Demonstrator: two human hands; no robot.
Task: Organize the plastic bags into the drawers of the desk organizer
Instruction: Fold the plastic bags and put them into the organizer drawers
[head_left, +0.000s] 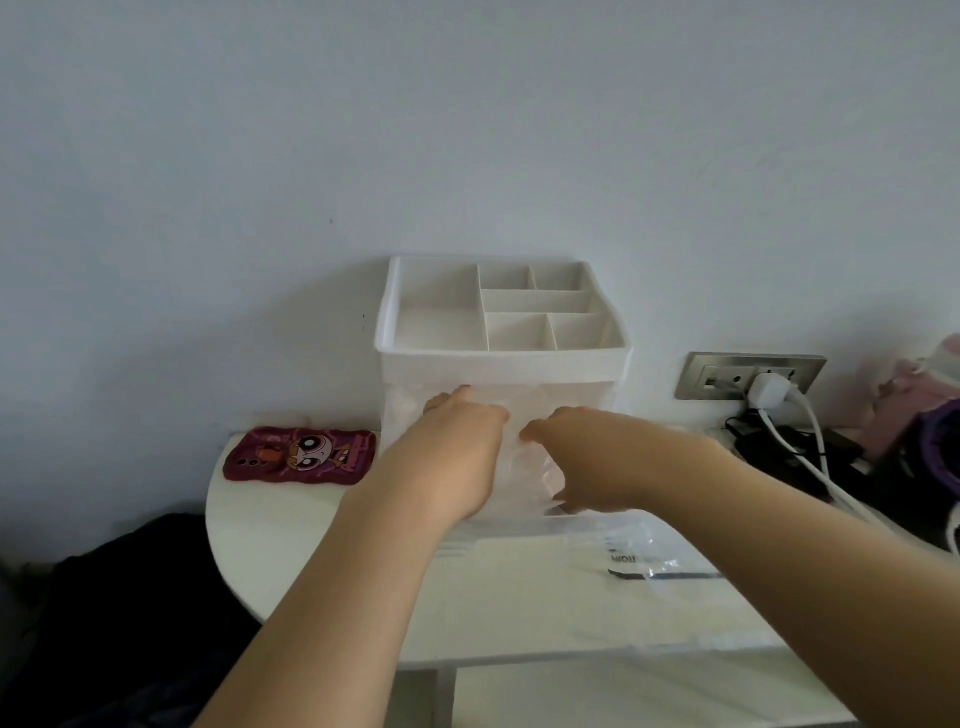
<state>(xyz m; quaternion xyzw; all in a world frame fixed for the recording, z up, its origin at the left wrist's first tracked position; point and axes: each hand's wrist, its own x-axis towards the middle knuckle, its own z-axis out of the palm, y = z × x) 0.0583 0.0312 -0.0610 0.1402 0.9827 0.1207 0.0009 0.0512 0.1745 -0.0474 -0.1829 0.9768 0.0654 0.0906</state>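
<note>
- A white desk organizer stands at the back of a white table, close against the pale wall. Its top tray is split into open compartments, one large on the left and several smaller ones on the right.
- Both bare arms reach in to the organizer's front face, below the tray, where the drawers sit.
- A clear plastic bag is bunched up between the two hands, right against that front face. From here I cannot tell whether any of it is inside a drawer.
- The right hand has its fingers curled over the top of the bag and its thumb low beneath, so it grips the bag.
- The left hand shows only its back. One finger points up along the organizer's front, touching it or the bag, but I cannot tell whether the hand pinches anything.
- A second plastic bag lies flat on the table in front of the organizer, under the right forearm, with black print on it.
- A phone in a red cartoon case lies on the table just left of the organizer.
- To the right, a wall socket holds a white plug, whose white cable runs down over some dark clutter.
- A dark cloth sits at the lower left, beside the table.
</note>
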